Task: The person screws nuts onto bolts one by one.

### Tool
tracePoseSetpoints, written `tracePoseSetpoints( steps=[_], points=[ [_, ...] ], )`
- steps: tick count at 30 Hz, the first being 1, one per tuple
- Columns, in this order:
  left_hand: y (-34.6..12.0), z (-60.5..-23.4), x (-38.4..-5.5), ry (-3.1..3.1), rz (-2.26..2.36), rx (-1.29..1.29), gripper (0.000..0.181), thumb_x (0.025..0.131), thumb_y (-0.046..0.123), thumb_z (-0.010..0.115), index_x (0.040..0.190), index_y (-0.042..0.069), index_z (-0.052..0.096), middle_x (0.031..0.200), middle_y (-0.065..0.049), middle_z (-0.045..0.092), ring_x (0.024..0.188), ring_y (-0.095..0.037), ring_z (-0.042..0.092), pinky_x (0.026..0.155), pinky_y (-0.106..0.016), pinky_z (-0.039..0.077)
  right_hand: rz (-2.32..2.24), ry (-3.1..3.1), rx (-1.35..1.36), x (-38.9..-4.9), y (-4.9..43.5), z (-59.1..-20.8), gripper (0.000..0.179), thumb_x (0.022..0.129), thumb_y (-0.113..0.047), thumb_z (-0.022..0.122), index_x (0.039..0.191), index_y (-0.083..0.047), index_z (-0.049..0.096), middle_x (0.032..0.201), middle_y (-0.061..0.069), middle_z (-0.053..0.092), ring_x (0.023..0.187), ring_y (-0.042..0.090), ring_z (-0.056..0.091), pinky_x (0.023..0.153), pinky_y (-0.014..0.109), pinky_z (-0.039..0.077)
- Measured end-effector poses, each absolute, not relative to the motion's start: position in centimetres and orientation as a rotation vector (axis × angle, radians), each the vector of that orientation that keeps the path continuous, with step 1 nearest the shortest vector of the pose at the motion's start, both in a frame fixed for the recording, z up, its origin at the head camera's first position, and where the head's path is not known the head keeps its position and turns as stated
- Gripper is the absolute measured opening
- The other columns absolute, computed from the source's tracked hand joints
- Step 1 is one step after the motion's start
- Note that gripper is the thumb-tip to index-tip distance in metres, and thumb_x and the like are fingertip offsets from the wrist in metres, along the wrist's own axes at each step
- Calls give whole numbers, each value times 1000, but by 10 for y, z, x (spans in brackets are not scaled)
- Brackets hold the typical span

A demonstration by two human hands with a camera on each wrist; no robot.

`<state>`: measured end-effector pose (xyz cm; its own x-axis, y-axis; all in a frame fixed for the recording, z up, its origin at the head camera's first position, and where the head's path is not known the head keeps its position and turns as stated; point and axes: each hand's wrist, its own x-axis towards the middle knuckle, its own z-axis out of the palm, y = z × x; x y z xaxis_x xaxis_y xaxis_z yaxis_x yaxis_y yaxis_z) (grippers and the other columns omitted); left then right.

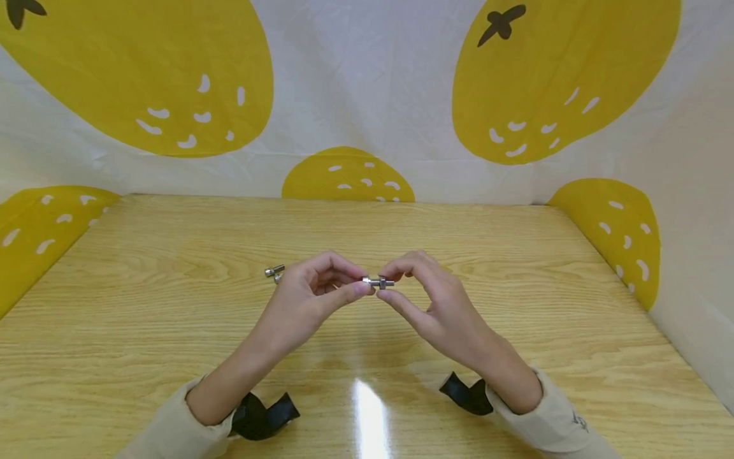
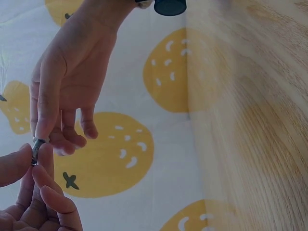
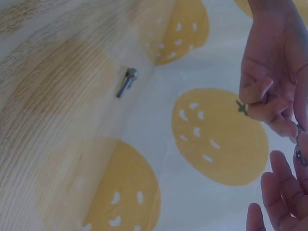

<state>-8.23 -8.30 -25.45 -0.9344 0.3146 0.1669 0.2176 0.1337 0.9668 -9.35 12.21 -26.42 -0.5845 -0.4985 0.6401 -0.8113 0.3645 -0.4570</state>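
Observation:
In the head view a silver bolt [image 1: 374, 282] is held level between both hands, its head to the left. My left hand [image 1: 309, 290] pinches the head end between thumb and index finger. On the shank sits a nut [image 1: 383, 284], which my right hand [image 1: 438, 299] holds between thumb and index fingertips. The bolt's bare end sticks out to the right past the nut. Both wrist views show the two hands meeting at the bolt, partly hidden by fingers. Left of my left hand, another bolt [image 1: 274, 270] lies on the table beside a metal piece partly covered by the hand.
A wood-grain tabletop [image 1: 172, 338] stretches beneath both hands. White cloth with yellow fruit shapes [image 1: 367, 83] hangs behind it and along the sides. Black straps [image 1: 264, 417] hang at both sleeve cuffs. A bright light reflection lies on the table near the front.

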Motion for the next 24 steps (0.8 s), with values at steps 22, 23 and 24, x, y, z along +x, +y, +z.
tracePoseSetpoints(
  steps=[22, 23, 24],
  points=[
    [-81, -257, -82, 2300, 1933, 529, 18, 85, 19, 68, 99, 8, 63, 96, -5, 69, 80, -19, 65, 72, -29, 53, 1095, -2359, 1078, -92, 121, -264, 27, 91, -22, 61, 114, -9, 57, 104, -1, 60, 96, 12, 53, 85, 30, 45],
    [-82, -257, -82, 2304, 1932, 529, 18, 86, 19, 68, 100, 8, 63, 96, -5, 69, 80, -19, 65, 71, -29, 53, 1092, -2316, 1105, -92, 121, -264, 32, 89, -20, 64, 116, -8, 56, 106, 1, 60, 96, 13, 52, 84, 29, 45],
    [-82, -257, -82, 2305, 1931, 530, 18, 86, 19, 68, 100, 8, 63, 96, -5, 69, 79, -19, 64, 71, -29, 53, 1091, -2269, 1136, -93, 121, -265, 33, 87, -17, 66, 116, -6, 55, 108, 3, 59, 97, 14, 52, 84, 27, 45]
  ],
)
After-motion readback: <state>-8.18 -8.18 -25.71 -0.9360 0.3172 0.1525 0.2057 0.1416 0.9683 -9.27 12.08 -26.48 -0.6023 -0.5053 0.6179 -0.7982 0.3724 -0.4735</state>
